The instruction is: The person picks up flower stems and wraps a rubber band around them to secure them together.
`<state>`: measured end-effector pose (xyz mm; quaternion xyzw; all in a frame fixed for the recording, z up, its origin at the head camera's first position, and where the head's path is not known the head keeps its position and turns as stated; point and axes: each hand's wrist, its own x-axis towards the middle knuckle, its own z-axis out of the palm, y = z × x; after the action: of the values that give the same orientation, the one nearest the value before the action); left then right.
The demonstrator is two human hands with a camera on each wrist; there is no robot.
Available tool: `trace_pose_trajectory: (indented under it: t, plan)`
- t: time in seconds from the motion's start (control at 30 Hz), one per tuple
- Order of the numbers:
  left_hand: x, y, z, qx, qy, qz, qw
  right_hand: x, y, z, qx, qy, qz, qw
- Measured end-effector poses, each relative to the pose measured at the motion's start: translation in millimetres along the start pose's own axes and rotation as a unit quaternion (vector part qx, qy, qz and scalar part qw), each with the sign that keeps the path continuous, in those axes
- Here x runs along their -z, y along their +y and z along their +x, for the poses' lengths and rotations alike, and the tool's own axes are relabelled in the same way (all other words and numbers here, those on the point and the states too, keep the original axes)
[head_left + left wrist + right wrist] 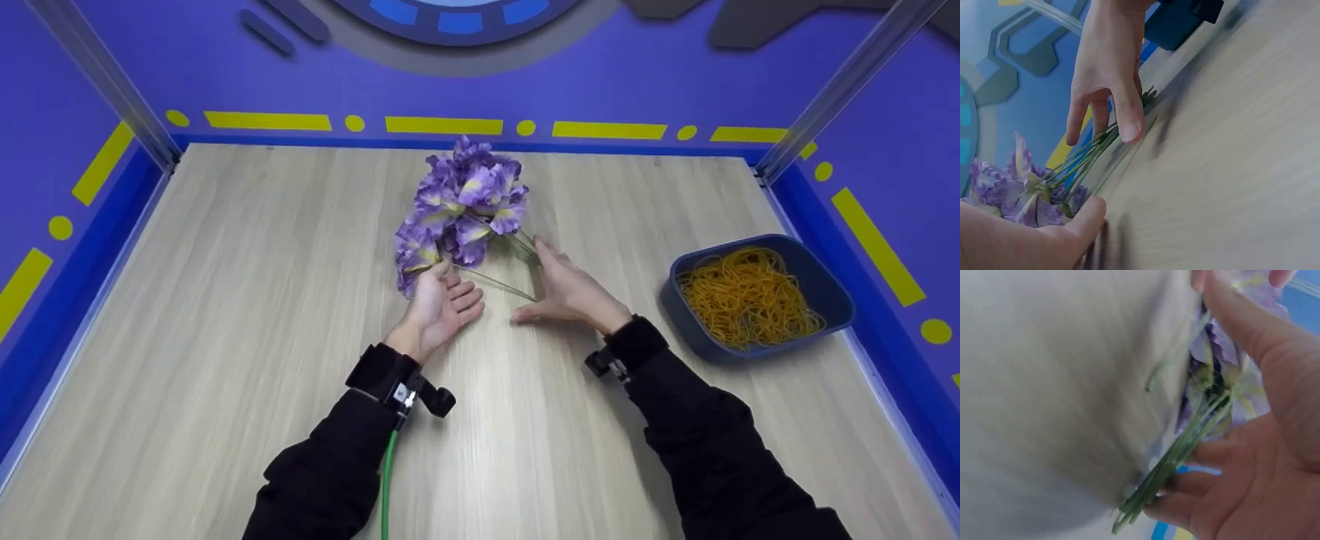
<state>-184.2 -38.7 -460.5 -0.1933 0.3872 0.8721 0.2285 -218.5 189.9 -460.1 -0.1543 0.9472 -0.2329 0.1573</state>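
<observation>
Purple flowers [476,187]: at the middle of the table [247,315], before both hands | stems [1165,464]: long axis slants rightward and nearer, to the right hand [574,289], which is closer; its fingers are spread, not clenched | left hand [442,311]: fingers loosely extended, beside blooms

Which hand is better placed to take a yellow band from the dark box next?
Probably the right hand: though beside the stems, it is nearer the dark box with yellow bands. The left hand is farther across, at the purple flowers.
</observation>
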Motion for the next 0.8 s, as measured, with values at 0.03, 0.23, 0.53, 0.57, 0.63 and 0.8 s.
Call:
trace_pose_trajectory:
  t: [0.03, 0.23, 0.53, 0.57, 0.63, 0.8]
  plan:
    - [-0.4, -0.1, 3.0, 0.000, 0.003, -0.010, 1.0000, -1, -1, 2.9, -0.001, 0.003, -0.011, 0.9999]
    - [-8.2, 1.0, 17.3, 0.010, 0.001, -0.023, 0.9997, -2, -7, 18.7, -0.041, 0.029, -0.063, 0.9967]
    - [-22.7, -4.7, 28.2, 0.015, -0.005, 0.008, 0.9998, -4, -21, 34.1, -0.046, 0.021, -0.113, 0.9923]
    - [-23.9, -5.4, 29.3, 0.014, -0.006, 0.013, 0.9998, -5, -23, 35.0, -0.043, 0.022, -0.117, 0.9919]
    - [-27.0, -6.0, 31.0, 0.012, -0.005, 0.023, 0.9997, -6, -25, 36.3, -0.033, 0.025, -0.121, 0.9918]
    - [-32.4, -4.5, 34.7, 0.007, -0.008, 0.042, 0.9991, -11, -25, 36.5, 0.016, 0.044, -0.104, 0.9935]
